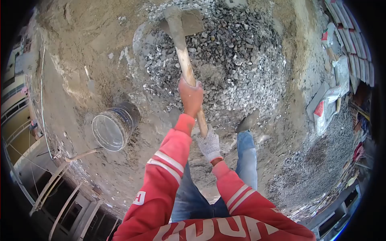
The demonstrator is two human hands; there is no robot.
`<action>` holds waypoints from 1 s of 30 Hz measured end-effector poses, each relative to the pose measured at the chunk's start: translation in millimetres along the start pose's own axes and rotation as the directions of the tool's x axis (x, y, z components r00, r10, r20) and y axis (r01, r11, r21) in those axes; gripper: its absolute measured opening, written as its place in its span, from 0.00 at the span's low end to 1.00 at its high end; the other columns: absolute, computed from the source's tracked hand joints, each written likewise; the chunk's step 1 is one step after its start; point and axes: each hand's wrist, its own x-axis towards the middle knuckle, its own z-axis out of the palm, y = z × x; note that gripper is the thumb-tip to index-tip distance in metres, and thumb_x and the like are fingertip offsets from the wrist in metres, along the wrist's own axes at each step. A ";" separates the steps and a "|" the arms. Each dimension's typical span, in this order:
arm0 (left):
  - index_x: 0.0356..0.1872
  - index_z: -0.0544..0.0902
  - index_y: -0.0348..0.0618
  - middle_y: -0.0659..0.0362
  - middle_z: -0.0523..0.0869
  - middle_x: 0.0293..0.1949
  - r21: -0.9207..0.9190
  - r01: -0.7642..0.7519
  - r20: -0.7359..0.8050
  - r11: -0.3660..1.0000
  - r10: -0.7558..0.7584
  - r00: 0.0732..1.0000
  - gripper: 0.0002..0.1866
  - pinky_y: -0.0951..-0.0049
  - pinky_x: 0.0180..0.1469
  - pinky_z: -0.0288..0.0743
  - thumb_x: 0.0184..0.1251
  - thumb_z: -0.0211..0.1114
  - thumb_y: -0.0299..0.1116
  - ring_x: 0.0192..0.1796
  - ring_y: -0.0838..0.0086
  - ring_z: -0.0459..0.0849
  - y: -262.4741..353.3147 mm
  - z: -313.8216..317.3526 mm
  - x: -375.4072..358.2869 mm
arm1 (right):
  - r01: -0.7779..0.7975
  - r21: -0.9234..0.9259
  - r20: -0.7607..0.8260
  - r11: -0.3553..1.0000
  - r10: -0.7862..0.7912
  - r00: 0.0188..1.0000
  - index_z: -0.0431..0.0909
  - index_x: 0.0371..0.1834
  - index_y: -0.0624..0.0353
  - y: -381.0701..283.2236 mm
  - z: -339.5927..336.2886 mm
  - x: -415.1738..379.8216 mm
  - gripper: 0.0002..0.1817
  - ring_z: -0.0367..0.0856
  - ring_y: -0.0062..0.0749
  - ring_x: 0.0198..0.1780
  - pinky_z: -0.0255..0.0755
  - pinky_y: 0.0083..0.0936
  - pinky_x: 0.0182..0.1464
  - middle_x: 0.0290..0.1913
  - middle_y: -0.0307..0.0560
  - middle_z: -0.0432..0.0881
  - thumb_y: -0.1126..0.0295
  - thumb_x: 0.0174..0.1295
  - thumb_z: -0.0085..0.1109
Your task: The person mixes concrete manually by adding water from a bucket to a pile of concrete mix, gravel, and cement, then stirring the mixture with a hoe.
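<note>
A hoe with a wide, mud-caked blade [192,22] and a pale wooden handle [184,60] stretches away from me. My left hand [191,96] is wrapped round the middle of the handle. Closer to my body, my right hand [209,145], in a whitish knit glove, is closed round the handle's near end. The blade is at the far side of a heap of grey gravel [245,52], over its upper left edge. A sandy patch [211,74] shows in the heap, right of the handle.
Left of me a dirty bucket [109,130] lies tilted on the sandy ground. Cement bags [325,106] and stacked tiles [354,44] are at the right. Finer gravel [317,160] spreads at lower right. My jeans-clad leg [247,156] stands by the heap's near edge.
</note>
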 end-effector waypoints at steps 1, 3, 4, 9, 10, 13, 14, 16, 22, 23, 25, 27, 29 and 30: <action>0.48 0.75 0.32 0.40 0.83 0.39 -0.001 0.040 0.079 0.999 -0.039 0.996 0.20 0.55 0.48 0.75 0.52 0.67 0.25 0.45 0.46 0.83 -33.8 4.0 7.0 | -0.046 0.003 -0.007 0.999 0.046 0.999 0.67 0.60 0.69 9.9 34.2 -11.7 0.36 0.78 0.62 0.48 0.72 0.48 0.49 0.47 0.69 0.78 0.55 0.53 0.65; 0.48 0.75 0.32 0.39 0.83 0.41 0.165 0.114 0.231 0.980 -0.151 0.961 0.21 0.55 0.49 0.75 0.51 0.68 0.26 0.46 0.45 0.82 -106.5 4.9 -6.7 | -0.146 0.164 -0.025 0.975 0.152 0.988 0.69 0.57 0.68 36.6 131.2 -14.9 0.33 0.78 0.61 0.50 0.73 0.48 0.50 0.46 0.70 0.79 0.57 0.52 0.66; 0.48 0.75 0.32 0.37 0.83 0.42 0.340 0.154 0.311 0.928 -0.265 0.913 0.22 0.54 0.50 0.76 0.50 0.68 0.27 0.48 0.45 0.82 -133.6 0.1 -8.8 | -0.153 0.182 -0.047 0.971 0.164 0.985 0.69 0.57 0.68 45.5 175.3 -18.9 0.33 0.78 0.61 0.50 0.73 0.48 0.50 0.46 0.70 0.79 0.57 0.52 0.66; 0.49 0.75 0.33 0.38 0.83 0.43 0.474 0.169 0.434 0.864 -0.396 0.809 0.24 0.54 0.50 0.77 0.48 0.70 0.29 0.47 0.47 0.83 -163.9 -32.9 -36.6 | -0.360 0.297 0.084 0.884 0.351 0.932 0.73 0.50 0.69 -4.5 183.1 -76.3 0.31 0.78 0.62 0.48 0.73 0.48 0.50 0.45 0.68 0.80 0.55 0.50 0.67; 0.49 0.75 0.32 0.38 0.84 0.42 0.434 0.216 0.423 0.875 -0.410 0.808 0.24 0.55 0.49 0.77 0.48 0.70 0.29 0.47 0.47 0.84 -156.7 -44.6 -39.1 | -0.356 0.322 0.066 0.877 0.354 0.933 0.73 0.50 0.69 -19.1 175.9 -88.0 0.31 0.78 0.62 0.48 0.73 0.48 0.50 0.45 0.68 0.80 0.55 0.50 0.67; 0.50 0.74 0.30 0.40 0.84 0.40 0.286 0.059 0.426 0.956 -0.182 0.886 0.25 0.58 0.49 0.76 0.49 0.69 0.26 0.46 0.49 0.84 -140.3 -88.0 -59.8 | -0.334 0.207 0.003 0.919 0.341 0.940 0.72 0.51 0.69 -43.4 178.6 -123.2 0.31 0.79 0.62 0.46 0.73 0.48 0.49 0.43 0.67 0.80 0.55 0.51 0.67; 0.50 0.74 0.30 0.40 0.84 0.40 0.304 0.042 0.432 0.952 -0.177 0.884 0.25 0.58 0.49 0.76 0.49 0.69 0.26 0.46 0.49 0.84 -130.3 -94.1 -61.0 | -0.358 0.188 -0.014 0.915 0.367 0.930 0.71 0.51 0.69 -45.0 179.6 -128.7 0.31 0.79 0.62 0.45 0.73 0.48 0.48 0.41 0.67 0.80 0.57 0.50 0.67; 0.49 0.74 0.29 0.42 0.83 0.39 0.077 0.066 0.467 0.995 -0.095 0.879 0.23 0.61 0.49 0.75 0.50 0.68 0.23 0.44 0.51 0.84 -87.1 -94.4 -61.0 | -0.151 0.240 -0.323 0.959 0.226 0.919 0.69 0.53 0.68 -45.1 167.1 -120.3 0.31 0.79 0.61 0.44 0.73 0.49 0.47 0.41 0.67 0.79 0.61 0.49 0.68; 0.45 0.74 0.29 0.38 0.83 0.39 0.037 -0.206 0.511 0.978 0.159 0.845 0.20 0.57 0.48 0.76 0.50 0.68 0.25 0.46 0.45 0.83 -54.2 36.1 -45.1 | -0.101 0.279 -0.471 0.955 0.227 0.853 0.70 0.52 0.70 32.0 148.7 -19.0 0.30 0.80 0.60 0.45 0.75 0.44 0.46 0.40 0.68 0.80 0.59 0.52 0.65; 0.45 0.74 0.29 0.37 0.83 0.40 0.148 -0.175 0.548 0.973 0.066 0.834 0.21 0.55 0.49 0.76 0.50 0.69 0.27 0.48 0.44 0.82 -87.6 51.7 -55.9 | -0.177 0.400 -0.342 0.899 0.326 0.881 0.70 0.52 0.70 42.5 156.0 -18.6 0.31 0.80 0.61 0.46 0.75 0.45 0.47 0.42 0.68 0.80 0.57 0.52 0.65; 0.46 0.75 0.29 0.36 0.83 0.41 0.382 -0.188 0.622 0.905 -0.102 0.776 0.24 0.55 0.51 0.76 0.49 0.70 0.31 0.48 0.44 0.82 -197.6 69.6 -76.1 | -0.387 0.423 -0.125 0.819 0.476 0.870 0.72 0.51 0.70 47.9 187.3 -45.2 0.30 0.78 0.61 0.51 0.72 0.47 0.53 0.46 0.68 0.80 0.54 0.55 0.62; 0.46 0.76 0.30 0.36 0.83 0.42 0.478 -0.129 0.616 0.869 -0.227 0.755 0.24 0.54 0.51 0.76 0.48 0.70 0.33 0.47 0.44 0.82 -229.9 50.9 -105.2 | -0.379 0.487 -0.098 0.787 0.480 0.871 0.71 0.51 0.70 63.2 212.5 -72.1 0.31 0.77 0.62 0.52 0.71 0.48 0.53 0.46 0.71 0.79 0.53 0.54 0.64; 0.45 0.76 0.30 0.37 0.84 0.40 0.525 -0.088 0.578 0.846 -0.279 0.767 0.23 0.55 0.49 0.77 0.48 0.69 0.32 0.46 0.45 0.83 -232.6 34.0 -119.6 | -0.341 0.601 -0.061 0.723 0.467 0.882 0.74 0.46 0.69 79.9 232.0 -89.5 0.28 0.81 0.56 0.46 0.74 0.44 0.46 0.39 0.66 0.81 0.53 0.54 0.65; 0.45 0.76 0.30 0.37 0.84 0.40 0.528 -0.079 0.553 0.845 -0.272 0.787 0.23 0.55 0.49 0.77 0.48 0.69 0.32 0.46 0.45 0.83 -225.0 19.0 -117.3 | -0.324 0.597 -0.053 0.734 0.438 0.897 0.74 0.46 0.69 77.1 232.6 -98.8 0.28 0.81 0.56 0.46 0.74 0.44 0.46 0.39 0.66 0.81 0.53 0.54 0.65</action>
